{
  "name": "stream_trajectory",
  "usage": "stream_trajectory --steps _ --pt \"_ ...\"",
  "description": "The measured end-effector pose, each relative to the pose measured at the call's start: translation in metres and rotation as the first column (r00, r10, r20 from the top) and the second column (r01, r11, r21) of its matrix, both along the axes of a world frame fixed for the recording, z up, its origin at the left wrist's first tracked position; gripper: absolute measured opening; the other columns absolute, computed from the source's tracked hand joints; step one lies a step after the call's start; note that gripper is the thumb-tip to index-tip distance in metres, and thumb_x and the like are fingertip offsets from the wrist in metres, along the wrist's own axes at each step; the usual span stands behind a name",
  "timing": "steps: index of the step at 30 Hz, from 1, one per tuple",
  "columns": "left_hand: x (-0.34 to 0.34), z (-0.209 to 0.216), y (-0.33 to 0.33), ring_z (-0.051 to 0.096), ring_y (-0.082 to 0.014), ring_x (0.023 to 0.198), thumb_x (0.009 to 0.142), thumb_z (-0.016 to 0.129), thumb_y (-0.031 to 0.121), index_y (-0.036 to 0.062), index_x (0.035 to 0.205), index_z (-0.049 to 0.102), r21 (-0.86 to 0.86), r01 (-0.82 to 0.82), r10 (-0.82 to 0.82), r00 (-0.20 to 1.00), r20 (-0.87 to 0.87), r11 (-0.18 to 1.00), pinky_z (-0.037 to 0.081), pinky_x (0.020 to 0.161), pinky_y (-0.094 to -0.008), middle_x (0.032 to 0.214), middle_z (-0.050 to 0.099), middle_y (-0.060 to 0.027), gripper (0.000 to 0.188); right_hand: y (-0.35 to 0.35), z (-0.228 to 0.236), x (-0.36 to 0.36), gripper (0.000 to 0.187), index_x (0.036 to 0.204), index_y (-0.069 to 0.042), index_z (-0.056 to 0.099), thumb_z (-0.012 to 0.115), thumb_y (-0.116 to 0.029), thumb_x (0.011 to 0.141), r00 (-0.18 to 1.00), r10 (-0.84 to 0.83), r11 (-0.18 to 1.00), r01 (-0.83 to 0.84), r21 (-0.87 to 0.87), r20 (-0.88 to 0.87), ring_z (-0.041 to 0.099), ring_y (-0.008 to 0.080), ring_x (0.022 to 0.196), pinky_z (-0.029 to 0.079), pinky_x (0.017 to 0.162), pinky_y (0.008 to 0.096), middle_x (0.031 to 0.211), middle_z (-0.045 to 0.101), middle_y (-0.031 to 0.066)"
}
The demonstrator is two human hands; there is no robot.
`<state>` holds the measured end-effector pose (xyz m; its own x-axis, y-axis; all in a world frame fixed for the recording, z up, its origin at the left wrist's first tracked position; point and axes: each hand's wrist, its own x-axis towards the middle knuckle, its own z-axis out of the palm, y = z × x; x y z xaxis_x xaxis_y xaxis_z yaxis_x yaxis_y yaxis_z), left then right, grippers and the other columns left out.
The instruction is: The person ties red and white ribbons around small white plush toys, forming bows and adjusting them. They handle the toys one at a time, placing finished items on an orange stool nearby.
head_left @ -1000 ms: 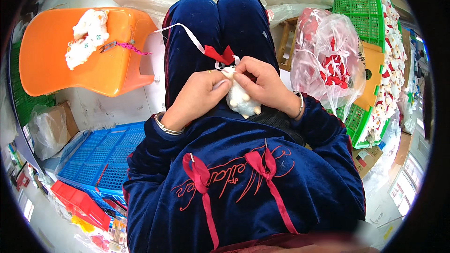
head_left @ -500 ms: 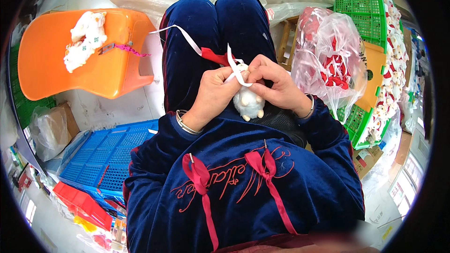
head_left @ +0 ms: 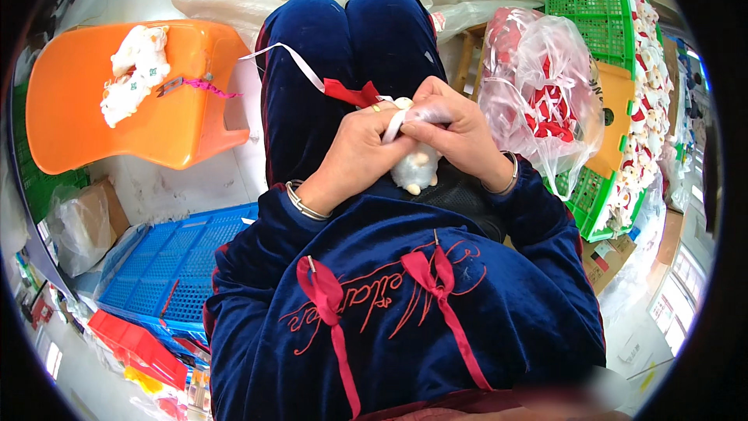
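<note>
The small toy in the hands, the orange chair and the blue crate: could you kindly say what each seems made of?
Toy: probably plush fabric, judging by its fuzzy, matte white-grey surface. Orange chair: likely moulded plastic, smooth and glossy, with soft highlights. Blue crate: apparently rigid plastic, finish unclear, given its regular openwork grid.

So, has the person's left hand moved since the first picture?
Yes: judged against the orange plastic chair, the person's bare left hand has moved to the right, farther from the chair.
</note>
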<state>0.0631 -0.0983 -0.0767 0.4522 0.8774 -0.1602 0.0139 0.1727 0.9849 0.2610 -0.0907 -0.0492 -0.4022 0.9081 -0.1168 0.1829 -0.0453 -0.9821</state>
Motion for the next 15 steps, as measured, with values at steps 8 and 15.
stream_trajectory --steps 8,15 --pt "0.0 -0.011 -0.01 0.063 -0.0051 0.084 0.097 0.072 0.014 0.0 0.106 0.075 -0.132 -0.12 0.129 0.99 0.056 0.984 0.051 0.073 -0.0235 0.094 0.074 -0.0014 0.018 0.009 -0.008 0.005 0.023 0.121 0.0 0.064 0.066 -0.013 0.102 0.957 -0.21 0.922 0.126 -0.366 -0.202 0.052 0.0032 0.071 0.042 0.064 0.0184 0.089 0.059 -0.0039" --pt "-0.003 -0.018 -0.014 0.065 -0.0066 0.085 0.097 0.071 0.01 -0.0003 0.109 0.074 -0.126 -0.102 0.106 0.994 0.029 0.987 0.051 0.074 -0.0238 0.096 0.073 -0.0019 0.017 0.008 -0.01 0.001 0.01 0.104 -0.002 0.065 0.068 -0.011 0.1 0.993 -0.105 0.957 0.087 -0.275 -0.051 0.055 0.0017 0.076 0.044 0.063 0.0199 0.087 0.064 -0.0017"
